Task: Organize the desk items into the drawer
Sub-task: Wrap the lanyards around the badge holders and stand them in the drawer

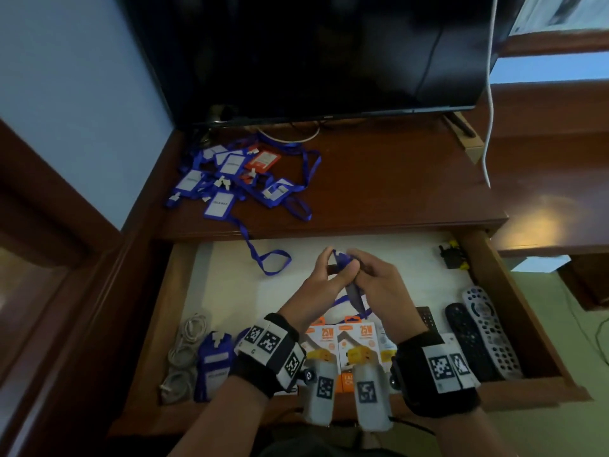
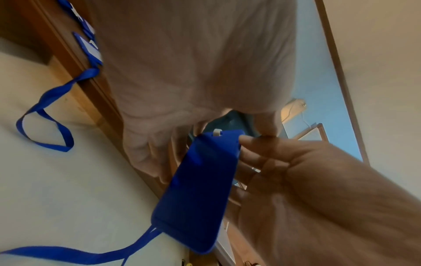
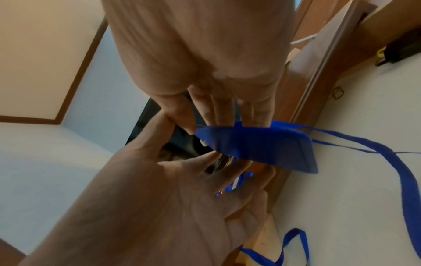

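Note:
A blue badge holder (image 1: pixel 355 293) hangs above the open drawer (image 1: pixel 230 291), held up between both hands. My left hand (image 1: pixel 333 262) grips its top end, thumb in front and fingers behind. My right hand (image 1: pixel 357 263) pinches the same top end from the right. In the left wrist view the badge holder (image 2: pixel 200 189) shows its plain back, with a white clip at the top, and its blue strap (image 2: pixel 68 255) trails onto the drawer lining. In the right wrist view the right thumb and fingers pinch the badge holder's (image 3: pixel 262 145) edge, with the left hand (image 3: pixel 159 198) beneath it.
A pile of blue lanyards and badge holders (image 1: pixel 237 179) lies on the desk, with one strap (image 1: pixel 270 262) drooping into the drawer. Inside the drawer are white cables (image 1: pixel 184 351), a badge holder (image 1: pixel 214 364), charger boxes (image 1: pixel 349 344), remotes (image 1: pixel 487 331) and a black adapter (image 1: pixel 451 255). A TV (image 1: pixel 313 54) stands behind.

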Demonstrator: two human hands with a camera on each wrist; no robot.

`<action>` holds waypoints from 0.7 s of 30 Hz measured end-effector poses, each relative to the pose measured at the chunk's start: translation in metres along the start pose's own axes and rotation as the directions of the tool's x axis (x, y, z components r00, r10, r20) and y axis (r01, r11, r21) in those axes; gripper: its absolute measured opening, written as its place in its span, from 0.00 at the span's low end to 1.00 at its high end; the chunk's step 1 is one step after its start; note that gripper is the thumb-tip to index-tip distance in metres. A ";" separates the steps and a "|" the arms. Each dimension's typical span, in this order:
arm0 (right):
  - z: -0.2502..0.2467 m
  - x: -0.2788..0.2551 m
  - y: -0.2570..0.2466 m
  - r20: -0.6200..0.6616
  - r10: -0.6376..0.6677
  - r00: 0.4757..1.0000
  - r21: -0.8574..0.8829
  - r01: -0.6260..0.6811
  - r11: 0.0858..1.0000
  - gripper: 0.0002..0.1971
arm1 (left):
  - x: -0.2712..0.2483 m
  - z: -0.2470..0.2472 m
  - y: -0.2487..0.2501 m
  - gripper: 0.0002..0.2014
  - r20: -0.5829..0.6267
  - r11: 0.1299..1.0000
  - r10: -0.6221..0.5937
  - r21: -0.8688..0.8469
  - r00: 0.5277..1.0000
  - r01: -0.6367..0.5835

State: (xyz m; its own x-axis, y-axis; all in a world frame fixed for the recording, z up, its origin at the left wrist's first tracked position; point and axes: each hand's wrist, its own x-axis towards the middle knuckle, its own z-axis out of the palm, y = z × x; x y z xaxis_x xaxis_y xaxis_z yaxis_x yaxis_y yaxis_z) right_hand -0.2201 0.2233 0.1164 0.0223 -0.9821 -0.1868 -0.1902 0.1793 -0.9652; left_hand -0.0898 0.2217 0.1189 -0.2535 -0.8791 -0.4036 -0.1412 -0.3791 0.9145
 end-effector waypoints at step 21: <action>-0.011 -0.011 0.018 -0.093 -0.245 0.965 -0.586 0.146 0.797 0.05 | -0.024 -0.016 -0.017 0.10 -0.041 0.955 0.090 0.288 0.995 -0.075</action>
State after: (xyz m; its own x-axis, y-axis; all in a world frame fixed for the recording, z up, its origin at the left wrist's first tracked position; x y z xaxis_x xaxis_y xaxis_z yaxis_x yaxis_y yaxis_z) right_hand -0.2348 0.2371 0.1035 -0.0228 -0.9971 0.0727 -0.7233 -0.0337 -0.6897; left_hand -0.0661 0.2449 0.1141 -0.2254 -0.9209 -0.3179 -0.3920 -0.2130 0.8950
